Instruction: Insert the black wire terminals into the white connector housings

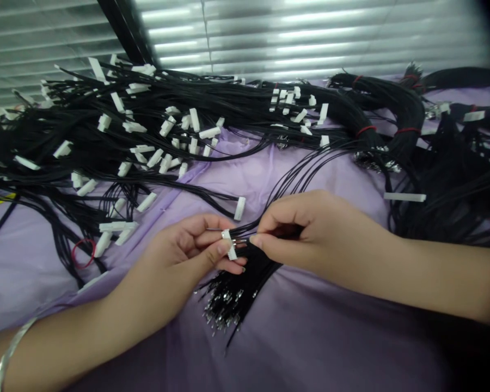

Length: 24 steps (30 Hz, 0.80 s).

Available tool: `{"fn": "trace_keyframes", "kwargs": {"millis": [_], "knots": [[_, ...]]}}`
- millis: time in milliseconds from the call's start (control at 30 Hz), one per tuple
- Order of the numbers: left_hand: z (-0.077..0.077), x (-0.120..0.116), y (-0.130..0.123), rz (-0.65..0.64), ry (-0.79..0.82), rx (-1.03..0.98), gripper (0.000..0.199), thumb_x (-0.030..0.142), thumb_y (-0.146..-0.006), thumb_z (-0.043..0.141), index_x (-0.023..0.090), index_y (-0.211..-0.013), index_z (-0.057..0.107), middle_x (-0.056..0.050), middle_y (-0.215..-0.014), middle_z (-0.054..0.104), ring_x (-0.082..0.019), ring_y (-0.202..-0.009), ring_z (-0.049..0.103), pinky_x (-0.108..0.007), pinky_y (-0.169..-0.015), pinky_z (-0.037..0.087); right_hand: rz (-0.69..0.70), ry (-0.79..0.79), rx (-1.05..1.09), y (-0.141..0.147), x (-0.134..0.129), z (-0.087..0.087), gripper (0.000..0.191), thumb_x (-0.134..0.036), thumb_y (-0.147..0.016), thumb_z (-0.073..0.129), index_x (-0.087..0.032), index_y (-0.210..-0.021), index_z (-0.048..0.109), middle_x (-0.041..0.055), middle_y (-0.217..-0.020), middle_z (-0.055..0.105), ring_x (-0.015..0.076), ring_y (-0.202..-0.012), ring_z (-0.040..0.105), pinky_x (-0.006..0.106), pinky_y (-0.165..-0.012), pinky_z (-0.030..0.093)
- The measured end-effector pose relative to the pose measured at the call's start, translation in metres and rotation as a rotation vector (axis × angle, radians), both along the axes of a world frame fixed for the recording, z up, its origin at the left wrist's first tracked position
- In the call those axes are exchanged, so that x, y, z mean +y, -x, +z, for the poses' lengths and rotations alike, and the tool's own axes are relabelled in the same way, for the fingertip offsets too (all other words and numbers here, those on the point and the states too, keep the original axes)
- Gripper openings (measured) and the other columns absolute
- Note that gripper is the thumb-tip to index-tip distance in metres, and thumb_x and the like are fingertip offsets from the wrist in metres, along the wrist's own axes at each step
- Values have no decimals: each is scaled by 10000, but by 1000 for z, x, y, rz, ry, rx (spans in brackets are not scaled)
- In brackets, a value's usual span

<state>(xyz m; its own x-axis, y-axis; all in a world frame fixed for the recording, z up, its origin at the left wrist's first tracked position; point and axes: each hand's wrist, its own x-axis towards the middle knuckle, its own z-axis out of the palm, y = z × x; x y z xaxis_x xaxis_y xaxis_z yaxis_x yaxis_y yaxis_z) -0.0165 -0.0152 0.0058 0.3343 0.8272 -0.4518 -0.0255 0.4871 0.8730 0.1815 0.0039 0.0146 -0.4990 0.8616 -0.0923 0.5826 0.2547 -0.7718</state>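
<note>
Between the thumb and fingers of my left hand [200, 245] is a small white connector housing [230, 244], with black wires running out of its right side. My right hand [298, 234] is closed in a pinch on a thin black wire [245, 239], whose end is at the connector; I cannot tell how far in it sits. Below both hands lies a bundle of loose black wires [228, 296] with shiny metal terminals at their lower ends. Another white connector [239, 208] with wires attached rests just beyond my left fingertips.
A large heap of black wire harnesses [147, 130] with white connectors spreads along the back and left. Wire bundles tied with red bands [366, 130] lie at the right. A red rubber band [83, 253] is at the left. Purple cloth [310, 316] covers the surface; blinds [269, 32] hang behind.
</note>
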Motion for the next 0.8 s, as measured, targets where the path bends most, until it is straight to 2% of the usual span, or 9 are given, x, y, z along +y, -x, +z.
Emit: {"fn": "trace_keyframes", "kwargs": {"millis": [133, 333, 567, 800], "knots": [[0, -2, 0, 2, -11, 25, 141, 168, -812, 677, 139, -927, 600, 7, -723, 726, -86, -656, 696, -124, -666, 554, 23, -45, -23, 1, 1, 0, 214, -283, -817, 549, -199, -662, 669, -42, -573, 620, 69, -515, 527, 187, -434, 351], [0, -1, -1, 5, 0, -4, 138, 153, -816, 669, 141, -935, 599, 10, -751, 719, -84, -654, 695, -126, -660, 550, 10, -99, 3, 3, -1, 1, 146, -208, -791, 581, -195, -691, 686, -38, -634, 631, 53, -544, 540, 173, -486, 373], [-2, 0, 0, -16, 11, -12, 131, 135, -825, 652, 125, -934, 580, -7, -773, 713, -93, -679, 692, -152, -682, 555, 25, -82, 47, 3, -1, 0, 129, -157, -750, 583, -174, -637, 642, -45, -595, 572, 38, -515, 492, 157, -459, 350], [2, 1, -3, -16, 11, 13, 129, 137, -821, 650, 127, -931, 582, -21, -766, 726, -101, -668, 694, -152, -672, 550, 3, 2, 50, 3, -1, 1, 110, -180, -749, 577, -176, -662, 644, -37, -619, 591, 54, -530, 505, 170, -461, 365]]}}
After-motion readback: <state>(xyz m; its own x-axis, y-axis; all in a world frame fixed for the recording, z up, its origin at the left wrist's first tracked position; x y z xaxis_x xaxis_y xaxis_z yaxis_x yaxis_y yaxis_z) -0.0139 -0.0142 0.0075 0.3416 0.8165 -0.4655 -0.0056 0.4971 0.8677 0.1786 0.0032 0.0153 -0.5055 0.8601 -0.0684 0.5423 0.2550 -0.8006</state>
